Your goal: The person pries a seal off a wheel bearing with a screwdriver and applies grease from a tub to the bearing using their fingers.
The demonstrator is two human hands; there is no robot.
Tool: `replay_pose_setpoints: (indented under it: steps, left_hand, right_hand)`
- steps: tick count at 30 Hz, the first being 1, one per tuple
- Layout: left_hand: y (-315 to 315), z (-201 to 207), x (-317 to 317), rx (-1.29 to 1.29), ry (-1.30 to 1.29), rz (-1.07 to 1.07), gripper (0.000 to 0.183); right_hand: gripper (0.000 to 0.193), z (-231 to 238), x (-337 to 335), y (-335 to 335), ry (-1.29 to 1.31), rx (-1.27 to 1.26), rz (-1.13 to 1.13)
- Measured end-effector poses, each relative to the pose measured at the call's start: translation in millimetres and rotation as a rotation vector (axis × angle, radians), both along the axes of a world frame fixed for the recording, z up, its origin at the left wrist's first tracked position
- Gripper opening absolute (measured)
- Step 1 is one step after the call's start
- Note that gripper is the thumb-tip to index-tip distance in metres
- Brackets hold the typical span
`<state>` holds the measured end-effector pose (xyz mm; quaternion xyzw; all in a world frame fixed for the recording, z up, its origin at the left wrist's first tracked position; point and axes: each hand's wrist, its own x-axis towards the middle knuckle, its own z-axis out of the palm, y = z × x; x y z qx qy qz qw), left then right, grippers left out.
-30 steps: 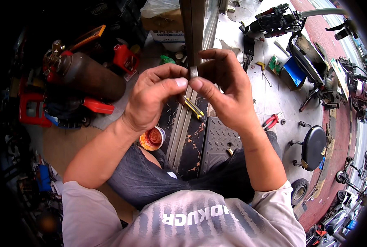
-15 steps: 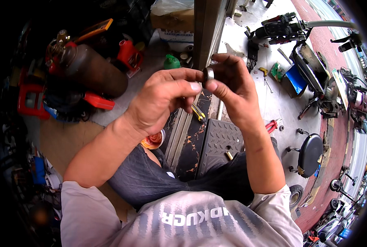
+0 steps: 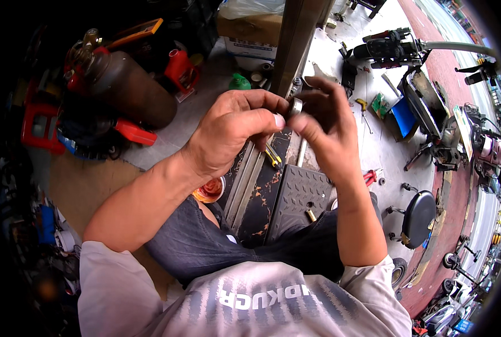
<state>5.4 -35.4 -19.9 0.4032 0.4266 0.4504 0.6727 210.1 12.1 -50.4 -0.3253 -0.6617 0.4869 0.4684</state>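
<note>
A narrow metal ring sits at the fingertips of a person's two bare hands, raised above the doorway of a cluttered workshop. With the ring as the centre of the clock, the left hand comes in from eight o'clock, forefinger tip against the ring's near side, thumb drawn close beneath. The right hand stands at four o'clock, fingers curled behind the ring, its blurred thumb just below. Which hand truly bears the grip cannot be told; the contact is partly hidden.

The step in hand appears to be close fingertip handling of the ring, clear of any surface. A next move would seem to call for one firm pinch, freeing the other hand to shift its hold without a drop.

Below, a yellow-and-black utility knife lies at seven o'clock, with a tub of orange-red matter farther out at half past seven. A brass-coloured cylinder rests at six on a dark ribbed plate. Red-handled pliers, partly behind the right forearm, lie at half past four; a yellow-handled tool lies at three.
</note>
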Motion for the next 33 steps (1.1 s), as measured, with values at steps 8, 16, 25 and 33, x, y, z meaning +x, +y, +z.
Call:
replay_pose_setpoints:
  steps: [8, 16, 25, 33]
  left_hand:
    - [-6, 6, 1, 0.137, 0.127, -0.001, 0.039]
    - [-5, 10, 2, 0.158, 0.216, 0.024, 0.037]
    - [-11, 6, 4, 0.239, 0.356, 0.01, 0.033]
    - [-14, 1, 2, 0.337, 0.455, -0.013, 0.031]
  right_hand:
    - [0.053, 5, 1, -6, 0.125, -0.138, 0.052]
    - [0.069, -5, 0, -1, -0.185, 0.428, -0.114]
    - [0.049, -3, 0, -4, 0.205, -0.388, 0.088]
    - [0.048, 0, -1, -6, 0.244, -0.449, 0.196]
